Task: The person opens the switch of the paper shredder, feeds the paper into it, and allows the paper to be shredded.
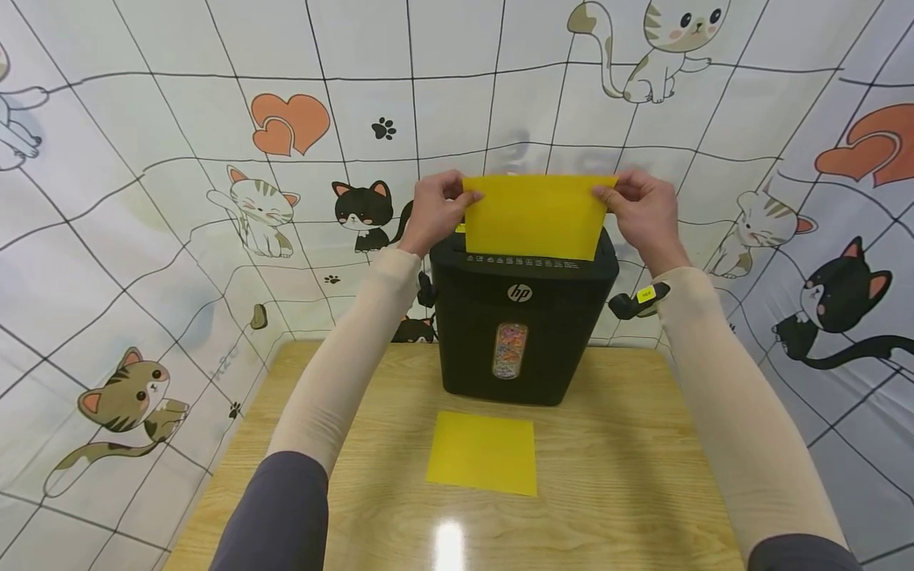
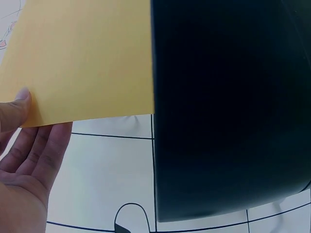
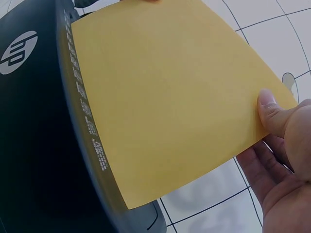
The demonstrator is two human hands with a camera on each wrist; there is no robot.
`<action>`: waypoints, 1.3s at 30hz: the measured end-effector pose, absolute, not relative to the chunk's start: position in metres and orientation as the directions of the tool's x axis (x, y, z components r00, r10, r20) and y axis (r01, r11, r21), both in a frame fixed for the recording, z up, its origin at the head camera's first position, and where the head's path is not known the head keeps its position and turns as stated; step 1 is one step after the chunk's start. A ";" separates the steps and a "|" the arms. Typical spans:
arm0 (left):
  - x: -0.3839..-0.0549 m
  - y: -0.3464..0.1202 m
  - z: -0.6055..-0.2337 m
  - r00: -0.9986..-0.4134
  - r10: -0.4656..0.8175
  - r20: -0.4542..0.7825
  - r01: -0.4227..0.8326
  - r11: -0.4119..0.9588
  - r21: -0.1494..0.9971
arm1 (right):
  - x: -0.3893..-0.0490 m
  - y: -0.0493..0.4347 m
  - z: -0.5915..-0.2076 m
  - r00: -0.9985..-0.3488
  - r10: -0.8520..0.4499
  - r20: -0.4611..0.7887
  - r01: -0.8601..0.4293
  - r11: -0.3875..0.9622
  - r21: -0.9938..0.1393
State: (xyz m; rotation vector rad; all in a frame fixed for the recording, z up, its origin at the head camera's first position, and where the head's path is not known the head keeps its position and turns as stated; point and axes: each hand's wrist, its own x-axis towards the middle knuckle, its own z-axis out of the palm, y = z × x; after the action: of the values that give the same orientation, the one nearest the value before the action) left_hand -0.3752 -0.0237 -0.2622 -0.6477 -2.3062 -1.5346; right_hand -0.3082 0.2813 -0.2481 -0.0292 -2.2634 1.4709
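Note:
A yellow sheet of paper (image 1: 535,216) stands upright over the top of a black HP paper shredder (image 1: 471,341), its lower edge right at the shredder's top. My left hand (image 1: 435,208) pinches the sheet's upper left corner, thumb in front and fingers behind. At the upper right corner my right hand (image 1: 646,212) pinches it the same way. The right wrist view shows the paper (image 3: 170,97) lying flat and smooth between the hands, beside a row of printed symbols on the shredder's rim. In the left wrist view the thumb (image 2: 17,109) presses on the paper's corner.
A second yellow sheet (image 1: 481,452) lies on the wooden table (image 1: 607,476) in front of the shredder. Coloured shreds show through the shredder's small window (image 1: 510,350). A white curtain (image 1: 214,47) printed with cats and grid lines surrounds the table behind and at the sides.

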 end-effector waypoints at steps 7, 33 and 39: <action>-0.375 -0.025 -0.269 -0.864 0.201 0.461 0.503 0.334 0.797 | -0.311 0.280 -0.253 -0.907 0.263 0.330 -0.189 0.447 -0.875; -0.378 -0.034 -0.284 -0.864 0.181 0.469 0.502 0.357 0.788 | -0.315 0.272 -0.268 -0.918 0.244 0.313 -0.155 0.505 -0.849; -0.378 -0.034 -0.286 -0.862 0.190 0.470 0.506 0.371 0.778 | -0.314 0.272 -0.269 -0.920 0.240 0.310 -0.159 0.495 -0.854</action>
State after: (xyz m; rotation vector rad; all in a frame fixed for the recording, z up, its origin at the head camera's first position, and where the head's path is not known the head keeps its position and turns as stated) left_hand -0.3780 -0.0344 -0.2858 -0.6139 -2.3344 -1.4874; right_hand -0.3139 0.2719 -0.2686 -0.0678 -2.3539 1.4044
